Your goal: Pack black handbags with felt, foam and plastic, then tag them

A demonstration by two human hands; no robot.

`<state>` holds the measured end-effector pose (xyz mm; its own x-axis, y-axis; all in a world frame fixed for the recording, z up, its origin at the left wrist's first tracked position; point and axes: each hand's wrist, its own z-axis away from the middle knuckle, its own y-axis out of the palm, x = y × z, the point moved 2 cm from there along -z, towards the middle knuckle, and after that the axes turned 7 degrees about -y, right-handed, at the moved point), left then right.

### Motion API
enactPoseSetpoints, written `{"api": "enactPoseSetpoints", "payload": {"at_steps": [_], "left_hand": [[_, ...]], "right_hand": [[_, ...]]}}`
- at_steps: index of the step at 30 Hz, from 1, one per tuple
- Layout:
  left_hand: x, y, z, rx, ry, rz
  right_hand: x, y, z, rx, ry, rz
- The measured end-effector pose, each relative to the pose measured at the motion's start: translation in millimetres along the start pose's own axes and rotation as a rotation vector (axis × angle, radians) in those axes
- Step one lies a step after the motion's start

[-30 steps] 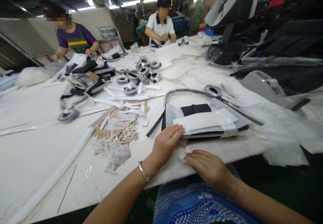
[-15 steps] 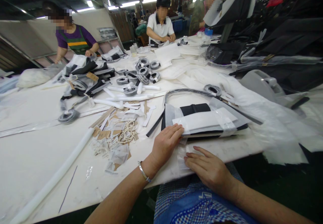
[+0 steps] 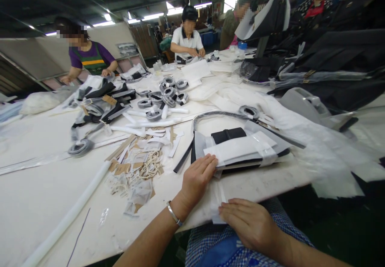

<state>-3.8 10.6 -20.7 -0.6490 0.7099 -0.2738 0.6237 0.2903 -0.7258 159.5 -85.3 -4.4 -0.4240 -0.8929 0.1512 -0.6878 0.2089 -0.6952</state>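
A black bag [image 3: 195, 150] lies on the table before me, wrapped in white foam sheet [image 3: 237, 148] with clear tape [image 3: 267, 148] at its right part. A grey-wrapped strap arcs behind it. My left hand [image 3: 198, 174] is closed over the bag's front left corner, its thumb hidden. Nearer the table edge, my right hand [image 3: 248, 219] is closed with its fingers together on a thin clear plastic piece [image 3: 218, 202], which stretches up toward the bag's corner. The right fingertips lie over the plastic, partly hiding it.
To the left lies a pile of tags and cream strings [image 3: 147, 166]. A white foam tube [image 3: 72, 206] runs along the table [image 3: 54, 186]. Wrapped strap coils [image 3: 168, 92] lie farther back. White sheeting [image 3: 300, 138] and black bags [image 3: 339, 66] fill the right. Several people work around the table.
My right hand has moved down toward the table edge, its fingers now closer together on the plastic, which shows longer. My left hand stays at the bag's corner. The view has shifted slightly.
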Motion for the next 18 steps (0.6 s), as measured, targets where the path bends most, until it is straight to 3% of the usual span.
{"api": "enactPoseSetpoints", "payload": {"at_steps": [4,7,12,18], "left_hand": [[-1,-0.9,0,-0.001,0.017,-0.018],[-1,-0.9,1,0.004,0.021,-0.017],[-1,0.3,0,-0.017,0.001,-0.008],[-3,-2.0,-3,-0.048,-0.071,0.041]], "right_hand": [[-7,-15,-5,0.067,0.098,-0.136],[-24,-29,-21,0.233,0.275,-0.262],[-70,-43,-70,0.569,0.651,-0.551],[-126,-37,-106,0.670,0.817,-0.752]]}}
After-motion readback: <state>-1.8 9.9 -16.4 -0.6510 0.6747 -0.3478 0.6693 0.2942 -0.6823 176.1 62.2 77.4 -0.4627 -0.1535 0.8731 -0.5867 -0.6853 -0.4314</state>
